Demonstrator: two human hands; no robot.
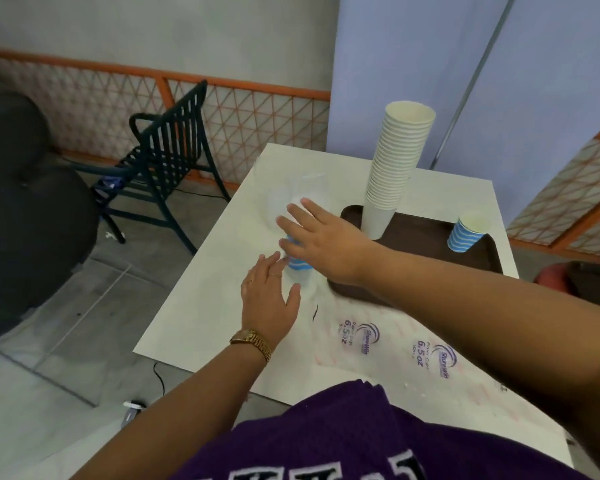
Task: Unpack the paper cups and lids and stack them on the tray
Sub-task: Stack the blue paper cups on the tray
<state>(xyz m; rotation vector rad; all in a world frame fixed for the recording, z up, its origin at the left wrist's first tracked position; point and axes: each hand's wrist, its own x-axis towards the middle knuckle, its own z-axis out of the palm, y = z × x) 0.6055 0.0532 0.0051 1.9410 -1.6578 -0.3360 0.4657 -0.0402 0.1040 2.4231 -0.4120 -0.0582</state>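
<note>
A tall leaning stack of white paper cups stands on the left end of a brown tray. One blue-striped cup sits upright at the tray's right end. Another blue-striped cup stands on the white table left of the tray, inside blurred clear plastic wrapping. My right hand hovers over this cup with its fingers stretched out leftward, hiding the cup's top. My left hand lies open just in front, fingertips at the cup's base. I cannot tell whether either hand touches the cup.
A flat printed cup wrapper lies on the white table near me. A dark slatted chair stands off the table's left corner. Blue panels rise behind the table. A cable runs on the floor at left.
</note>
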